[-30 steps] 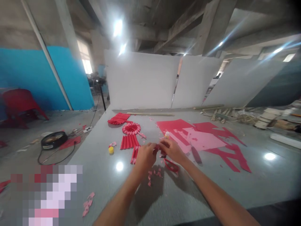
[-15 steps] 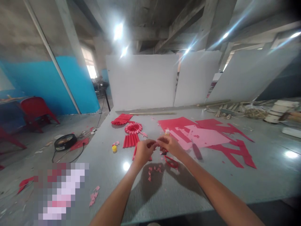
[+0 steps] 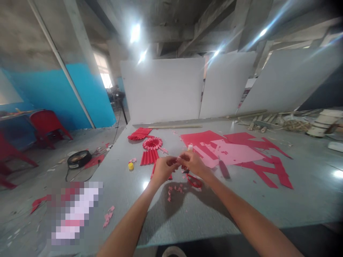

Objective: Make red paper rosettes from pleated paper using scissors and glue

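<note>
My left hand (image 3: 163, 169) and my right hand (image 3: 193, 164) meet above the grey table (image 3: 187, 217), fingers pinched together on a small piece of red paper (image 3: 177, 162) between them. Red-handled scissors (image 3: 194, 181) lie on the table just under my right hand. Small pink paper scraps (image 3: 175, 189) are scattered below my hands. A folded red strip (image 3: 154, 171) lies partly hidden behind my left hand.
Pleated red paper fans (image 3: 149, 157), a round rosette (image 3: 152, 143), a yellow cap (image 3: 130, 166) and a glue bottle (image 3: 190, 147) lie beyond my hands. Red and pink sheets (image 3: 235, 153) and a cutter (image 3: 223, 169) lie right. White boards (image 3: 163, 89) stand behind. Red chairs (image 3: 45, 125) stand left.
The camera view has tilted and shifted slightly. Both hands stay pinched on the red paper piece at the same place over the table.
</note>
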Action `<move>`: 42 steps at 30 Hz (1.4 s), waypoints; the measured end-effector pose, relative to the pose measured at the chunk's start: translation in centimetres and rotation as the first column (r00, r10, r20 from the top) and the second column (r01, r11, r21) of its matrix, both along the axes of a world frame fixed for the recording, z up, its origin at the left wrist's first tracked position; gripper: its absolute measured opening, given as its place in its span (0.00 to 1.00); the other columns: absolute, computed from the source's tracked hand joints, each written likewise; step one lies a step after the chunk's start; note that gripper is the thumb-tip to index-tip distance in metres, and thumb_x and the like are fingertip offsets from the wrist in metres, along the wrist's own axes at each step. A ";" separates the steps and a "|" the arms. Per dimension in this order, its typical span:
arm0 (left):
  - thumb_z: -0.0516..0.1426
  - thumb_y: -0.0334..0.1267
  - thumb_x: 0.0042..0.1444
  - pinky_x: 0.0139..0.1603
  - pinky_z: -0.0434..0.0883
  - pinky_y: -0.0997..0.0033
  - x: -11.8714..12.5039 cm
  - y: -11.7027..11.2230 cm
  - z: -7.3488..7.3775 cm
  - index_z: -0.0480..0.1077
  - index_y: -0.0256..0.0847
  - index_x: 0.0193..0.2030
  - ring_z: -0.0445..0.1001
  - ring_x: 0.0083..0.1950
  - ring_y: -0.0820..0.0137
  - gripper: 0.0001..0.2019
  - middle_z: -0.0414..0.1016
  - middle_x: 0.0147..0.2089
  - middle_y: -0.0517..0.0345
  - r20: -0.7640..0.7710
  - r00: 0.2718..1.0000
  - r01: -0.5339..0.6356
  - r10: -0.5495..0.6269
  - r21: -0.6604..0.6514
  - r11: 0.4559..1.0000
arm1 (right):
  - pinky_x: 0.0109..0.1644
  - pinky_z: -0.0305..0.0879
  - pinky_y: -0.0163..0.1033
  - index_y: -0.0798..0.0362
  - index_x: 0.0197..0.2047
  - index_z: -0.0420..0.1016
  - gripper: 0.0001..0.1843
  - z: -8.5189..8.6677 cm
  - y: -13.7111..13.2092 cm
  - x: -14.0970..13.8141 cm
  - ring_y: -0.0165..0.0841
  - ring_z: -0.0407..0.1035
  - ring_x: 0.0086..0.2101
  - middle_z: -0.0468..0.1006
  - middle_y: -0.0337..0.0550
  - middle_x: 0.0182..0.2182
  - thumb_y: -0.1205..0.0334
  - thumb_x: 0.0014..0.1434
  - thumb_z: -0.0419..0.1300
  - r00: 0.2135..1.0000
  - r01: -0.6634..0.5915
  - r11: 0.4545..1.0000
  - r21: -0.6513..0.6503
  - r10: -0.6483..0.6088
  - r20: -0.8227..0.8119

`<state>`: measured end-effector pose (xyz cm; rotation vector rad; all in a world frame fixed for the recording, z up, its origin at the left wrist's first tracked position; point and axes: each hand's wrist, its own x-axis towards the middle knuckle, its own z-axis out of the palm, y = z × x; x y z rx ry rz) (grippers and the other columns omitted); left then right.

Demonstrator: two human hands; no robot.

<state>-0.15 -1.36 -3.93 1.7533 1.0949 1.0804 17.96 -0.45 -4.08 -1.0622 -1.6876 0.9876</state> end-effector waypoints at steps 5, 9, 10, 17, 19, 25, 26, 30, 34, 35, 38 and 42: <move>0.62 0.46 0.57 0.28 0.74 0.73 -0.1 0.3 -0.2 0.80 0.34 0.41 0.80 0.30 0.67 0.15 0.82 0.31 0.49 0.049 0.998 0.041 -0.038 -0.049 0.998 | 0.26 0.66 0.34 0.54 0.34 0.75 0.19 0.1 0.0 0.1 0.30 0.71 0.23 0.77 0.39 0.24 0.44 0.60 0.62 0.999 -0.028 0.999 -0.031 0.027 -0.028; 0.62 0.47 0.58 0.28 0.73 0.73 0.0 0.5 -0.3 0.80 0.34 0.37 0.79 0.29 0.68 0.16 0.80 0.28 0.51 0.068 0.997 0.030 -0.027 -0.044 0.999 | 0.27 0.67 0.34 0.53 0.33 0.74 0.20 0.5 -0.1 0.3 0.30 0.70 0.23 0.75 0.38 0.22 0.43 0.59 0.63 0.997 -0.041 0.998 -0.054 0.038 -0.060; 0.61 0.47 0.58 0.27 0.73 0.73 0.1 0.4 -0.3 0.80 0.33 0.36 0.78 0.28 0.68 0.16 0.79 0.28 0.51 0.091 0.996 0.024 -0.019 -0.053 0.998 | 0.27 0.67 0.34 0.53 0.32 0.74 0.20 0.7 -0.2 0.3 0.30 0.70 0.23 0.75 0.38 0.22 0.42 0.59 0.62 0.996 -0.049 0.997 -0.060 0.044 -0.071; 0.64 0.50 0.55 0.29 0.72 0.75 0.2 -0.3 0.3 0.79 0.32 0.37 0.78 0.29 0.70 0.18 0.80 0.31 0.49 0.283 0.958 0.104 -0.041 -0.212 0.972 | 0.27 0.67 0.34 0.53 0.33 0.75 0.14 1.9 -0.9 0.3 0.29 0.69 0.23 0.76 0.38 0.25 0.50 0.60 0.61 0.992 -0.103 0.993 -0.051 0.099 -0.073; 0.65 0.51 0.53 0.29 0.71 0.74 0.2 -0.4 0.3 0.79 0.32 0.37 0.78 0.28 0.70 0.20 0.79 0.30 0.49 0.275 0.961 0.093 -0.029 -0.224 0.970 | 0.27 0.67 0.35 0.53 0.34 0.75 0.13 1.9 -1.0 0.3 0.29 0.69 0.23 0.78 0.39 0.27 0.51 0.60 0.61 0.996 -0.076 0.997 -0.024 0.075 -0.040; 0.63 0.56 0.54 0.30 0.72 0.74 0.4 -0.3 0.1 0.79 0.31 0.39 0.79 0.30 0.69 0.24 0.81 0.35 0.46 0.274 0.959 0.131 -0.065 -0.229 0.964 | 0.28 0.65 0.36 0.52 0.37 0.77 0.14 1.0 -0.5 0.3 0.31 0.70 0.24 0.79 0.40 0.27 0.50 0.63 0.59 0.994 0.007 0.994 0.107 -0.019 0.104; 0.64 0.55 0.54 0.30 0.72 0.74 0.4 -0.2 0.1 0.79 0.31 0.40 0.79 0.31 0.69 0.24 0.81 0.35 0.47 0.269 0.961 0.130 -0.068 -0.221 0.967 | 0.28 0.65 0.36 0.52 0.37 0.77 0.13 0.9 -0.5 0.2 0.31 0.70 0.24 0.79 0.40 0.27 0.51 0.63 0.58 0.992 0.009 0.992 0.123 -0.024 0.121; 0.66 0.50 0.53 0.30 0.72 0.74 0.4 -0.3 0.2 0.79 0.31 0.39 0.78 0.30 0.70 0.20 0.81 0.35 0.47 0.266 0.962 0.118 -0.056 -0.222 0.968 | 0.30 0.64 0.37 0.52 0.37 0.77 0.12 1.1 -0.7 0.2 0.31 0.69 0.24 0.79 0.40 0.27 0.54 0.64 0.57 0.988 0.023 0.987 0.161 -0.047 0.148; 0.63 0.45 0.55 0.30 0.72 0.74 0.5 -0.2 0.3 0.78 0.31 0.38 0.79 0.29 0.70 0.15 0.81 0.35 0.47 0.294 0.956 0.097 -0.013 -0.273 0.957 | 0.31 0.63 0.37 0.52 0.34 0.76 0.11 1.4 -0.9 0.3 0.31 0.68 0.24 0.77 0.38 0.24 0.57 0.64 0.57 0.984 0.042 0.983 0.179 -0.072 0.165; 0.63 0.44 0.55 0.30 0.73 0.74 0.5 -0.2 0.3 0.78 0.31 0.38 0.79 0.29 0.70 0.15 0.81 0.35 0.47 0.287 0.958 0.078 0.001 -0.266 0.961 | 0.31 0.63 0.36 0.52 0.33 0.76 0.10 1.4 -0.9 0.3 0.31 0.68 0.24 0.77 0.38 0.24 0.58 0.63 0.57 0.983 0.040 0.983 0.181 -0.072 0.170; 0.64 0.40 0.52 0.30 0.73 0.74 0.4 -0.1 0.1 0.77 0.32 0.39 0.79 0.29 0.69 0.13 0.80 0.32 0.50 0.268 0.962 0.004 0.046 -0.186 0.982 | 0.30 0.62 0.36 0.52 0.32 0.76 0.10 1.5 -0.9 0.3 0.31 0.69 0.25 0.77 0.39 0.24 0.58 0.63 0.58 0.980 0.014 0.981 0.195 -0.052 0.191; 0.61 0.34 0.51 0.28 0.74 0.73 0.2 0.1 -0.2 0.75 0.33 0.37 0.80 0.29 0.68 0.08 0.80 0.30 0.53 0.299 0.954 -0.008 0.033 -0.084 0.996 | 0.28 0.65 0.35 0.53 0.34 0.76 0.15 1.5 -0.8 0.3 0.31 0.70 0.24 0.77 0.39 0.25 0.52 0.65 0.56 0.992 -0.021 0.994 0.109 0.007 0.123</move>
